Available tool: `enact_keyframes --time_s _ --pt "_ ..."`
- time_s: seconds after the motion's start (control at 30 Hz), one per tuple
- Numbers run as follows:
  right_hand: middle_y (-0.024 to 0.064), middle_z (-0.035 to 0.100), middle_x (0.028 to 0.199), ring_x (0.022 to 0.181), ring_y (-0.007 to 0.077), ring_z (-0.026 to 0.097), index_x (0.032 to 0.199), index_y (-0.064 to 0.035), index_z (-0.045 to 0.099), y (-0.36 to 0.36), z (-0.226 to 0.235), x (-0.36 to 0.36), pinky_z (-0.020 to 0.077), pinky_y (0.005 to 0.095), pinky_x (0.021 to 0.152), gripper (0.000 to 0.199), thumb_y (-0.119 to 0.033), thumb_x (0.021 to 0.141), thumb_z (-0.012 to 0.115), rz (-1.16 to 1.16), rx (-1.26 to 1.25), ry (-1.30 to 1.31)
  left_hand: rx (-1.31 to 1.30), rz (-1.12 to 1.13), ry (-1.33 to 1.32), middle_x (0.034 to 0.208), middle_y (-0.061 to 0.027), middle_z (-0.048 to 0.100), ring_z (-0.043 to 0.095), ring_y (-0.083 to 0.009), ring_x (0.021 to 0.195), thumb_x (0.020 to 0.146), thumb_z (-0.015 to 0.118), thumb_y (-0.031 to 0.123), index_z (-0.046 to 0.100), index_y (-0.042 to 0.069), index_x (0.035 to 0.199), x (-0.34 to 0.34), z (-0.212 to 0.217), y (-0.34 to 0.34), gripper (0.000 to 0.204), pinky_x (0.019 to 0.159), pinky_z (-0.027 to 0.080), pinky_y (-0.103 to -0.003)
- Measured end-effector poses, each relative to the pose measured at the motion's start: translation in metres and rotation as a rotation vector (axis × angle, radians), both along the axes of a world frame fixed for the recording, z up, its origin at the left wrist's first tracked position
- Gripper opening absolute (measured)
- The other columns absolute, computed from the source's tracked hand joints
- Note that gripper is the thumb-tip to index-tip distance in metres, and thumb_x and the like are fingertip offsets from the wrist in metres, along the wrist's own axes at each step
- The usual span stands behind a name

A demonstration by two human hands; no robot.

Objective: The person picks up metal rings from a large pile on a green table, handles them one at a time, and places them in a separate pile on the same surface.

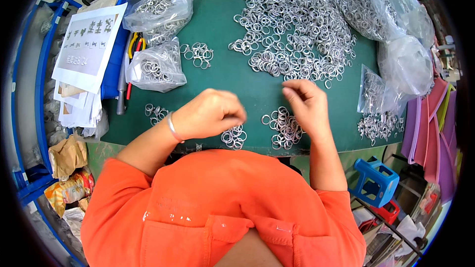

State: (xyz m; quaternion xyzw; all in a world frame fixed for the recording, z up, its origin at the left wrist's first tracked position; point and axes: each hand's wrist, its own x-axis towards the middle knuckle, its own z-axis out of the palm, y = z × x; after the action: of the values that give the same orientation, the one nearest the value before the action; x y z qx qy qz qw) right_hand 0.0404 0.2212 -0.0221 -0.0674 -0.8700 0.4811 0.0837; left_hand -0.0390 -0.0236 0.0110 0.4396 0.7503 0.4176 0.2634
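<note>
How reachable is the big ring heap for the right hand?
Probably yes: the right hand is right by the near edge of the big ring heap, with nothing visible blocking it.

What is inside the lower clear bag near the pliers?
Through the bag, silvery rings show. Whatever lies deeper, behind them, is covered and cannot be seen.

A white sheet (81,52) bears rows of characters (94,28) — large (and smaller).

Head-worn fisheye looked down from close above orange shirt (217,183), faced green bench (220,29) toward far edge; black rim encircled view.
</note>
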Motion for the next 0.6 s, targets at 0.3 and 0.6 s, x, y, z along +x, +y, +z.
enact_keyframes --time_s 0.3,0.6 --pt "0.0125 0.061 0.096 0.084 0.0338 0.063 0.095 -0.0047 0.068 0.002 -0.016 -0.041 0.0516 0.0416 0.071 0.018 -0.015 0.081 0.071 -0.087 0.386 0.067 0.107 0.170 0.366 0.098 -0.0102 0.059 0.059 -0.0308 0.092 0.075 0.075 0.007 0.064 0.004 0.098 -0.011 -0.028 0.034 0.026 0.079 0.049 -0.039" --pt "0.0043 0.066 0.090 0.076 0.0126 0.063 0.095 -0.0012 0.067 0.012 -0.006 -0.024 0.0495 0.0236 0.062 0.011 0.001 0.084 0.067 -0.167 -0.084 0.113 0.080 0.363 0.545 0.099 -0.0098 0.056 0.055 -0.0315 0.093 0.072 0.076 0.009 0.063 0.005 0.096 -0.038 -0.049 0.079 0.027 0.083 0.046 -0.041"
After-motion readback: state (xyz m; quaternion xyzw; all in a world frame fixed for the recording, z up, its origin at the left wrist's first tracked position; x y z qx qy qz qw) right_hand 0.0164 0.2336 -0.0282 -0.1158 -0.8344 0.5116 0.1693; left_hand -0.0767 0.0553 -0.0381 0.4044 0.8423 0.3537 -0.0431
